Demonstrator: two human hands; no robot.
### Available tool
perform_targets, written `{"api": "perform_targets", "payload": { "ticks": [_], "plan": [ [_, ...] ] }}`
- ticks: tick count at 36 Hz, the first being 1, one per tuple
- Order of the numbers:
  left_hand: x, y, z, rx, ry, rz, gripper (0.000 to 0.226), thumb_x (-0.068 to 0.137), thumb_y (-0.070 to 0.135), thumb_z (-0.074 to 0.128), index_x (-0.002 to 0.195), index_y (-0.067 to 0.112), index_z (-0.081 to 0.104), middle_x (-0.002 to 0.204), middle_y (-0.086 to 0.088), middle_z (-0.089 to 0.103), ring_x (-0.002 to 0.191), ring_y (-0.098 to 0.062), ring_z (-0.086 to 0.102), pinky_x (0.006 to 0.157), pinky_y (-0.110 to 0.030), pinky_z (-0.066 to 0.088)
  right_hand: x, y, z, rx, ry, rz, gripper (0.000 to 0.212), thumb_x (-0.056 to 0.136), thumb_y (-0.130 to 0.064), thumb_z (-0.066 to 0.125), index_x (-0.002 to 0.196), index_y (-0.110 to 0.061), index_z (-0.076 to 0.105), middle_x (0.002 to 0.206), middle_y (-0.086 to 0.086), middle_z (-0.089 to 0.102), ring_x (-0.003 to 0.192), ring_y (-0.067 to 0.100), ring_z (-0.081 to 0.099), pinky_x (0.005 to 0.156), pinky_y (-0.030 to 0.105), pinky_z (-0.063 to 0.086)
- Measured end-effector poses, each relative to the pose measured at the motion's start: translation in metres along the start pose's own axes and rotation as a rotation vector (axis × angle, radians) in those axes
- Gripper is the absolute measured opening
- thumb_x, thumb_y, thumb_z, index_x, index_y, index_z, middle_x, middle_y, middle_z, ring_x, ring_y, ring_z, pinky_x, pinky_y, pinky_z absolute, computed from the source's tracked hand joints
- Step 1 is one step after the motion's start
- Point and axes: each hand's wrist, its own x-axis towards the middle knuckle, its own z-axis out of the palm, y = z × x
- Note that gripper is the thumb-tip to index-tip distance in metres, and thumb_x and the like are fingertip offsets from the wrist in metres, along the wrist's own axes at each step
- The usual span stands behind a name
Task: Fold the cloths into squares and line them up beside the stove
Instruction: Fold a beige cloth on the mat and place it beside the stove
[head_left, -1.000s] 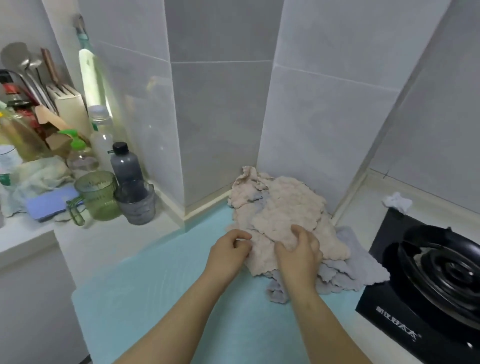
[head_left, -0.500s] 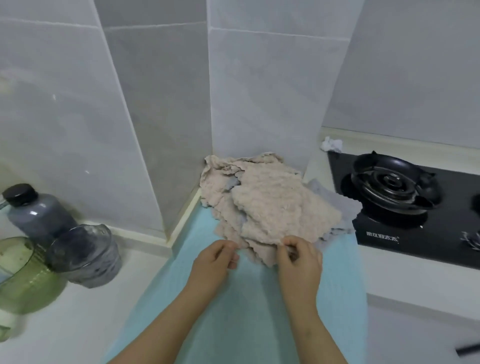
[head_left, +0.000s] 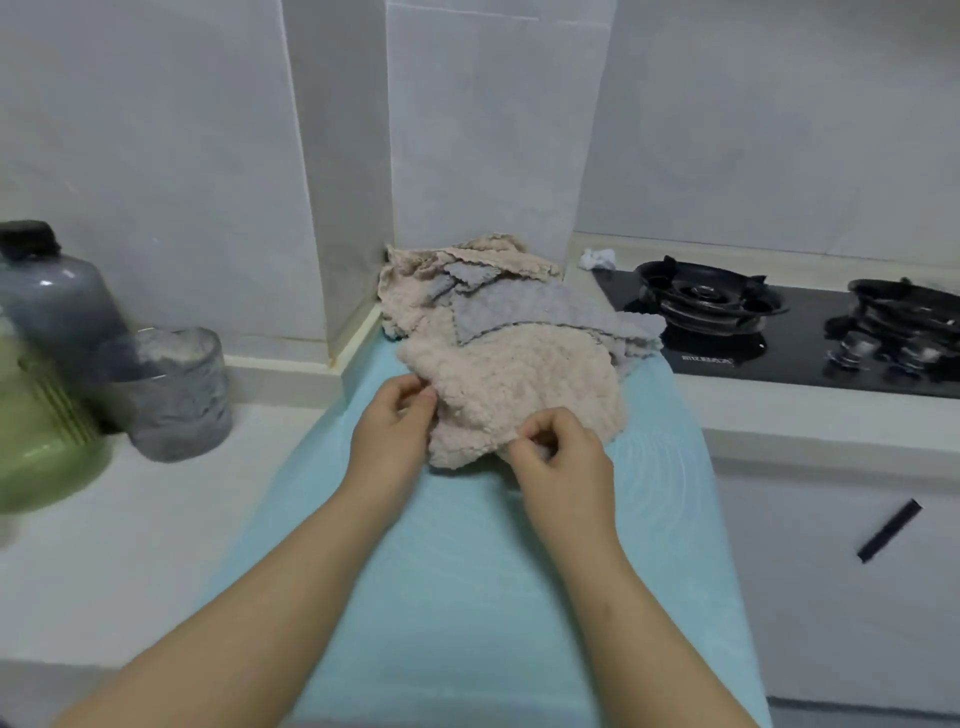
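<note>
Well left of the left hand (head_left: 395, 415) stand a green jug (head_left: 36, 431), a dark bottle (head_left: 47, 291) and a grey cup (head_left: 176, 395), all blurred. The left hand pinches the left edge of the beige cloth (head_left: 519, 374); the right hand (head_left: 561, 457), near it but apart, pinches the cloth's near edge, fingers curled. The cloth lies between and just beyond both hands on a blue mat (head_left: 467, 571), its far part under a grey cloth (head_left: 519, 306). Well right of the right hand sits the stove (head_left: 779, 332)
</note>
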Motion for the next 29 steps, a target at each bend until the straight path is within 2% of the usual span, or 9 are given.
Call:
{"api": "perform_targets", "payload": {
  "ticks": [3, 6, 10, 13, 17, 19, 24, 26, 29],
  "plan": [
    [-0.012, -0.002, -0.004, 0.022, 0.01, 0.04, 0.015, 0.092, 0.024, 0.054, 0.107, 0.021, 0.057, 0.106, -0.004, 0.064, 0.099, -0.02, 0.06, 0.087, -0.031, 0.05, -0.019, -0.001, 0.001, -0.065, -0.042, -0.036, 0.024, 0.076, -0.01, 0.059, 0.062, -0.027, 0.049, 0.058, -0.006, 0.05, 0.075, 0.023, 0.051, 0.066, 0.029, 0.038],
    [-0.022, -0.001, -0.013, -0.035, -0.013, 0.033, 0.021, 0.09, 0.028, 0.057, 0.111, 0.023, 0.054, 0.111, -0.009, 0.063, 0.089, -0.017, 0.059, 0.075, -0.025, 0.05, -0.032, -0.006, 0.003, -0.11, -0.136, -0.072, 0.022, 0.079, -0.012, 0.058, 0.063, -0.026, 0.052, 0.063, -0.002, 0.058, 0.075, 0.021, 0.054, 0.069, 0.033, 0.044],
    [-0.029, 0.0, -0.021, -0.075, -0.078, -0.012, 0.056, 0.077, 0.027, 0.071, 0.125, 0.032, 0.045, 0.126, -0.013, 0.057, 0.109, -0.023, 0.059, 0.098, -0.044, 0.047, -0.041, -0.011, 0.003, -0.049, -0.128, -0.036, 0.011, 0.085, -0.019, 0.057, 0.077, -0.027, 0.055, 0.071, -0.002, 0.061, 0.076, 0.018, 0.059, 0.074, 0.033, 0.046],
    [-0.031, -0.002, -0.021, -0.052, -0.084, -0.01, 0.063, 0.081, 0.011, 0.068, 0.136, 0.024, 0.04, 0.131, -0.012, 0.052, 0.12, -0.022, 0.053, 0.102, -0.044, 0.043, -0.042, -0.011, 0.0, 0.041, -0.047, 0.015, 0.011, 0.087, -0.017, 0.055, 0.08, -0.026, 0.055, 0.068, -0.009, 0.057, 0.064, 0.004, 0.054, 0.065, 0.021, 0.044],
    [-0.028, -0.003, -0.02, -0.019, -0.039, 0.05, 0.026, 0.084, 0.009, 0.061, 0.1, 0.03, 0.059, 0.11, -0.004, 0.066, 0.101, -0.02, 0.063, 0.095, -0.045, 0.049, -0.037, -0.009, -0.004, 0.098, 0.069, 0.058, 0.016, 0.089, -0.013, 0.052, 0.079, -0.026, 0.055, 0.074, -0.008, 0.057, 0.068, 0.009, 0.051, 0.062, 0.021, 0.041],
    [-0.024, -0.001, -0.02, 0.018, -0.023, 0.059, 0.024, 0.084, 0.008, 0.059, 0.085, 0.032, 0.062, 0.099, 0.0, 0.069, 0.095, -0.022, 0.064, 0.092, -0.046, 0.05, -0.033, -0.007, -0.005, 0.119, 0.122, 0.077, 0.017, 0.089, -0.01, 0.05, 0.079, -0.024, 0.055, 0.073, -0.008, 0.056, 0.066, 0.01, 0.05, 0.059, 0.02, 0.04],
    [-0.023, 0.01, -0.018, -0.108, -0.139, 0.058, 0.033, 0.086, -0.005, 0.052, 0.081, 0.026, 0.062, 0.082, 0.001, 0.067, 0.078, -0.019, 0.062, 0.074, -0.032, 0.05, -0.027, -0.004, -0.006, 0.135, 0.168, 0.085, 0.016, 0.089, -0.007, 0.049, 0.083, -0.02, 0.055, 0.068, -0.009, 0.054, 0.051, -0.003, 0.051, 0.048, 0.009, 0.037],
    [-0.026, 0.017, -0.019, -0.144, -0.195, 0.065, 0.028, 0.083, -0.004, 0.055, 0.079, 0.024, 0.063, 0.078, -0.001, 0.065, 0.073, -0.02, 0.059, 0.07, -0.031, 0.047, -0.025, -0.004, -0.006, 0.156, 0.182, 0.104, 0.015, 0.089, -0.007, 0.049, 0.084, -0.019, 0.056, 0.071, -0.01, 0.055, 0.056, -0.003, 0.054, 0.052, 0.009, 0.039],
    [-0.033, 0.021, -0.023, -0.132, -0.317, 0.156, 0.016, 0.059, 0.016, 0.066, 0.075, 0.014, 0.062, 0.079, -0.011, 0.059, 0.077, -0.021, 0.054, 0.072, -0.033, 0.044, -0.021, 0.0, -0.006, 0.229, 0.258, 0.168, 0.02, 0.088, -0.009, 0.051, 0.078, -0.027, 0.055, 0.078, -0.01, 0.058, 0.077, 0.015, 0.055, 0.074, 0.03, 0.046]
  ]
}}
